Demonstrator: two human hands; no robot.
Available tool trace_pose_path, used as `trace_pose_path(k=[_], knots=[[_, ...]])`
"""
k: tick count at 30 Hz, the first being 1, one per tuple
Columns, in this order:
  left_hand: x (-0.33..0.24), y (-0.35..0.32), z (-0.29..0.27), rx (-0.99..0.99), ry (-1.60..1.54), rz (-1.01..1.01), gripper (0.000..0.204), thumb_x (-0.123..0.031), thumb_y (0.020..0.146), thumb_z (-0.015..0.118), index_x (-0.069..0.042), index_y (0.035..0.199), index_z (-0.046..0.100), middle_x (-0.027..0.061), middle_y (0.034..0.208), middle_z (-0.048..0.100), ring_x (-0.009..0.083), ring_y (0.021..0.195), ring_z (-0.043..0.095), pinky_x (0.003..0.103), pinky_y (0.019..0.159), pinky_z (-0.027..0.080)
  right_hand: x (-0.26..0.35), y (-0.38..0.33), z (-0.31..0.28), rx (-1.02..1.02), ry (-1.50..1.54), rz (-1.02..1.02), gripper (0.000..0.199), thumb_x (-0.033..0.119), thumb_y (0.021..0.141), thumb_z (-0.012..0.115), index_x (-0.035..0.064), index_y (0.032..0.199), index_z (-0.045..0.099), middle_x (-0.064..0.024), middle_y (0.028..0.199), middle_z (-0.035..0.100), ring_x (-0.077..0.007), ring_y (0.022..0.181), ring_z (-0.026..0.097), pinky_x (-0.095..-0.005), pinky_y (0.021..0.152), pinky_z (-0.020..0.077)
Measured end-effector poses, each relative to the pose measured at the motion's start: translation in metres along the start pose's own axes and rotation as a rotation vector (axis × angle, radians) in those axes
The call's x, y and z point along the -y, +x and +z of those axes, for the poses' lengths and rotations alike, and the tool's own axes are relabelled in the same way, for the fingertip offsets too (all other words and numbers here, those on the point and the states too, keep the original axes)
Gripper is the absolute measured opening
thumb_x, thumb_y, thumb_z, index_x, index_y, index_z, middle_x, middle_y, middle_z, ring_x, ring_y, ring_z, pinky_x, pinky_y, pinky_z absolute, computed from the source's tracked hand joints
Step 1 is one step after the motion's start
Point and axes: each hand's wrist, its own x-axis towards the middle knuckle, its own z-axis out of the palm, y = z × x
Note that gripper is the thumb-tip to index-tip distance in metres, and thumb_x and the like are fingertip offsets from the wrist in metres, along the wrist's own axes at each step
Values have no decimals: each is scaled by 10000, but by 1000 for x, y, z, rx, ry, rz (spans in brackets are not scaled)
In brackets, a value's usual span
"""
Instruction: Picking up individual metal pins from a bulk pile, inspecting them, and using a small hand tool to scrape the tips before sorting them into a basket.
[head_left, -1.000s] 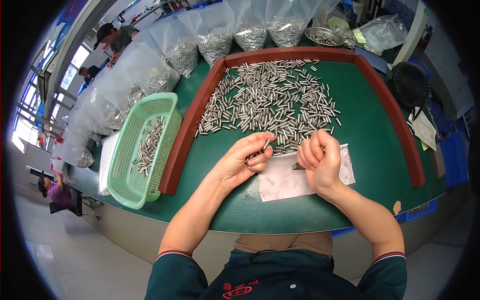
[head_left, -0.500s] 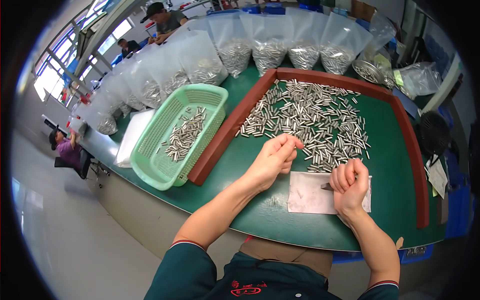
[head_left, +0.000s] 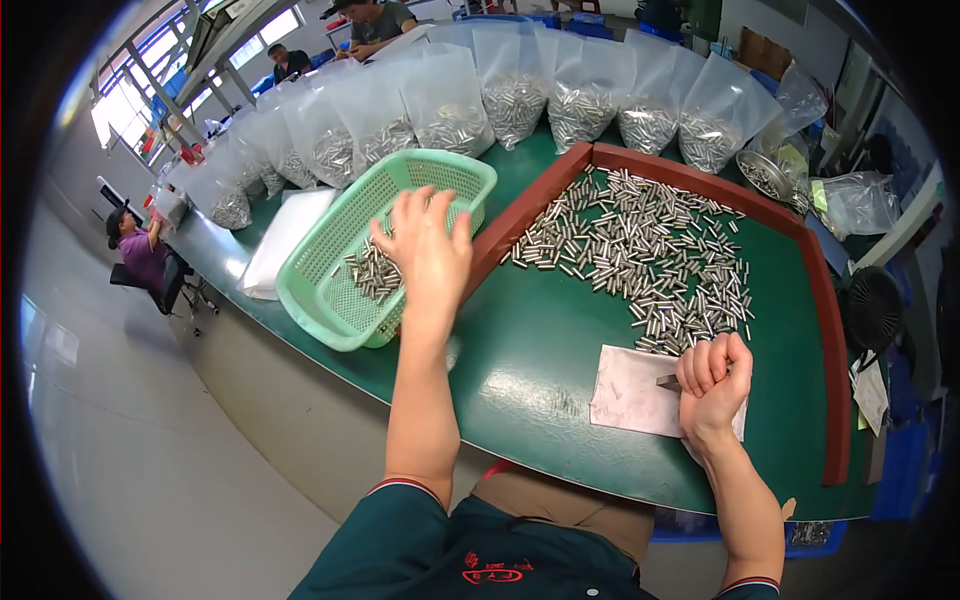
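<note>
My left hand (head_left: 428, 245) is over the light green plastic basket (head_left: 305, 255), its fingers spread apart with nothing seen in them. Inside the basket lies a heap of small metal pins (head_left: 372, 272), partly hidden by that hand. Closed in a fist, my right hand (head_left: 714, 385) grips a dark tool (head_left: 667, 382); only its flat tip shows, so its kind is unclear. Below that fist a pale, stained cloth (head_left: 625, 390) lies on the green table (head_left: 520, 390). Many loose metal pins (head_left: 650, 250) are spread beyond the cloth.
A reddish-brown frame (head_left: 820, 330) borders the loose pins. Clear bags of metal pins (head_left: 515, 105) line the table's far side. A white plastic sheet (head_left: 285, 235) lies left of the basket. On the right is a black fan (head_left: 873, 305). Other people (head_left: 150, 245) sit farther off.
My left hand has moved left from beside the loose pins to over the basket, and its fingers have opened. My right hand stays closed by the cloth. The view has shifted slightly.
</note>
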Motion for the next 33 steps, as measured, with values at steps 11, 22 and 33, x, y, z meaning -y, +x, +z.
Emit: trace_pose_path(k=[11,22,33], knots=[[-106,-59,31,348,-727,474,120,11,660,638,-30,760,584,71,736,513,241,701,507,335,618,399,-2,6,-6,21,8,10,394,188,890,323,104,510,260,5,406,241,-77,362,164,-237,349,148],[-120,-72,44,471,-728,526,154,2,667,623,-23,817,602,80,724,541,248,690,528,329,624,426,3,4,-3,-3,16,13,397,183,877,332,109,494,257,2,402,259,-76,366,186,-232,346,177],[-110,-62,34,975,-1269,-141,147,-54,822,518,-18,934,605,-15,794,553,48,710,472,202,615,394,2,7,-4,-11,4,22,402,204,891,325,112,505,257,6,404,255,-75,361,184,-234,345,179]])
